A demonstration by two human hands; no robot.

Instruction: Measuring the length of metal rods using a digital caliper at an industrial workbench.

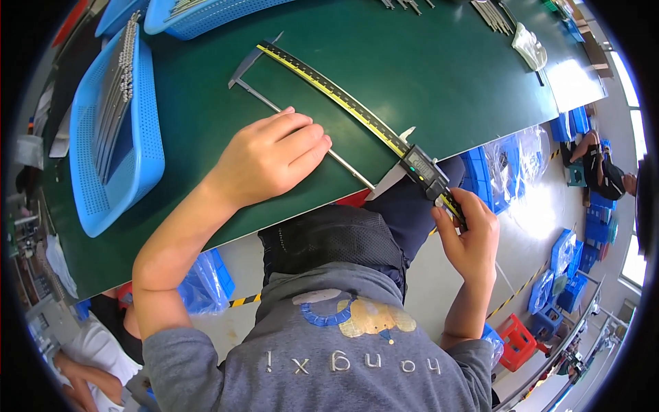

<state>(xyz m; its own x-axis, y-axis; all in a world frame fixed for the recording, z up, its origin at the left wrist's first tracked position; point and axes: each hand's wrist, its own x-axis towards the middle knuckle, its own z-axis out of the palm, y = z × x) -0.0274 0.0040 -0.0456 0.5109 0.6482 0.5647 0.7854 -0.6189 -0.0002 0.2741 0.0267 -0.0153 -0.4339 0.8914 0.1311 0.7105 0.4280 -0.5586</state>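
A long digital caliper with a yellow-edged scale lies slantwise over the green table, its jaws spread wide. Between those jaws runs a thin metal rod, its far end by the fixed jaw and its near end at the sliding jaw. My left hand is closed around the middle of the rod, fingers curled over it. At the table's front edge, my right hand grips the caliper's near end, just below the dark display unit, with the thumb beside the beam.
On the left of the green table stands a blue perforated basket of long metal rods. Another blue basket is at the back. More rods and a white glove lie at the far right. A red stool stands on the floor.
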